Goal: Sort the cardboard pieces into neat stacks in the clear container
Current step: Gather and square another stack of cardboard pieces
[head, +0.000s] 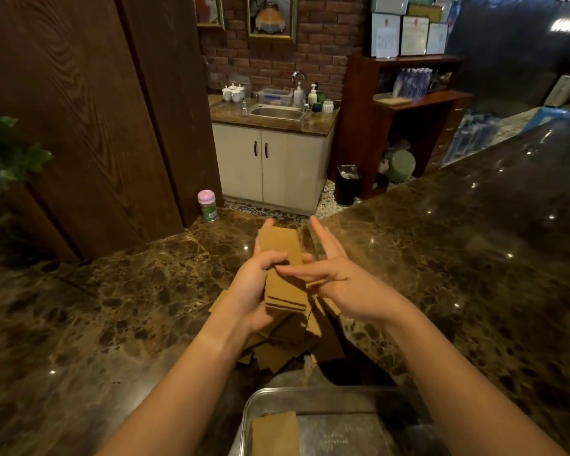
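Over at the table's (112, 307) far left edge a small jar with a pink lid (207, 205) stands well clear of the action, and now to the middle: the left hand (254, 291) cups a sheaf of cardboard pieces (282, 258), fingers curled shut around its left side, thumb over the top face. The strips are flat, tan, matte, long rectangles, and their near ends show dark corrugated edges that are not quite flush. Best play here, I judge, is to tap those ends square before lowering anything. Just right of the sheaf the right hand (339, 287) lies against it with fingers (323, 238) spread and straight, gripping nothing firmly; whether a loose strip is pinched under the palm I cannot tell. Beneath both hands a loose heap of cardboard (287, 343) sprawls on the glossy brown marble top, pieces overlapping at odd angles. At the near edge sits the clear container (254, 406), its rim rounded, with one stack (275, 432) already lying flat in its left side and bare floor beside that, where I judge this sheaf should go.
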### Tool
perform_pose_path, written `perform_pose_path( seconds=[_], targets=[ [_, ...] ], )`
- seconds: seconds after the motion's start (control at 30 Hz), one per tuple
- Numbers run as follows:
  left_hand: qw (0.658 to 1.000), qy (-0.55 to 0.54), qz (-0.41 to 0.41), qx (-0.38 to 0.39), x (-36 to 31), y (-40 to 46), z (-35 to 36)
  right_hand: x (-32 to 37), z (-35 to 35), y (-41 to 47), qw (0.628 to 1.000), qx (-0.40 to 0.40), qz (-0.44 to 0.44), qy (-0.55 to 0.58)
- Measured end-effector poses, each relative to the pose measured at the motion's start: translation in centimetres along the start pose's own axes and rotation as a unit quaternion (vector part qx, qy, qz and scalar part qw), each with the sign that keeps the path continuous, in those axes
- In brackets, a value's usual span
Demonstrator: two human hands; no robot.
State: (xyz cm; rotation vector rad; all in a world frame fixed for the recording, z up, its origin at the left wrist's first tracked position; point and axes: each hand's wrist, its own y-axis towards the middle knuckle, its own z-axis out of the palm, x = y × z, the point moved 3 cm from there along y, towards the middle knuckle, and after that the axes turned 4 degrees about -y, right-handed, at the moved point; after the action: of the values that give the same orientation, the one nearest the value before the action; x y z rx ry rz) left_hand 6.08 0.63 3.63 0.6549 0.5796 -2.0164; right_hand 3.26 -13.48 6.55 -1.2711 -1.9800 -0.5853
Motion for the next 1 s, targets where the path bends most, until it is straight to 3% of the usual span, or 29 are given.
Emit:
perform_pose_path(
  seconds=[0.07,0.13,0.2,0.27,0.33,0.43,0.53,0.67,0.77,0.87,1.0],
  targets=[
    [0.997,-0.018,0.038,-0.062,-0.4,0.6,-1.6,-1.7,-0.6,0.7,0.991,-0.061,0.045,0.108],
    [0.989,-0.049,0.063,-0.122,-1.0,0.8,-3.8,-4.3,-0.7,1.2,0.969,-0.135,0.156,0.134],
    [0.98,-0.069,0.076,-0.173,-1.6,1.0,-6.3,-6.6,0.3,1.5,0.95,-0.106,0.287,0.054],
    [0.969,-0.026,0.07,-0.234,-1.8,1.1,-8.6,-7.8,2.3,1.8,0.937,-0.039,0.347,-0.021],
    [0.956,0.065,0.031,-0.283,-1.2,1.1,-10.3,-7.5,4.2,2.6,0.936,-0.02,0.348,-0.057],
    [0.939,0.167,-0.078,-0.289,0.4,1.0,-11.0,-6.5,7.0,4.5,0.919,0.009,0.374,-0.126],
    [0.912,0.247,-0.126,-0.301,0.7,1.0,-10.7,-5.9,8.4,6.0,0.912,-0.015,0.396,-0.104],
    [0.921,0.236,-0.143,-0.275,-0.1,0.6,-10.1,-6.6,7.5,6.3,0.921,-0.086,0.375,0.067],
    [0.945,0.188,-0.095,-0.25,-1.4,0.6,-9.3,-7.4,5.4,5.3,0.896,-0.131,0.35,0.238],
    [0.96,0.151,-0.044,-0.232,-2.4,0.8,-8.3,-8.3,2.7,3.7,0.884,-0.133,0.354,0.274],
    [0.967,0.142,-0.035,-0.207,-1.8,1.1,-6.7,-9.2,1.5,1.9,0.892,-0.093,0.364,0.251]
  ],
)
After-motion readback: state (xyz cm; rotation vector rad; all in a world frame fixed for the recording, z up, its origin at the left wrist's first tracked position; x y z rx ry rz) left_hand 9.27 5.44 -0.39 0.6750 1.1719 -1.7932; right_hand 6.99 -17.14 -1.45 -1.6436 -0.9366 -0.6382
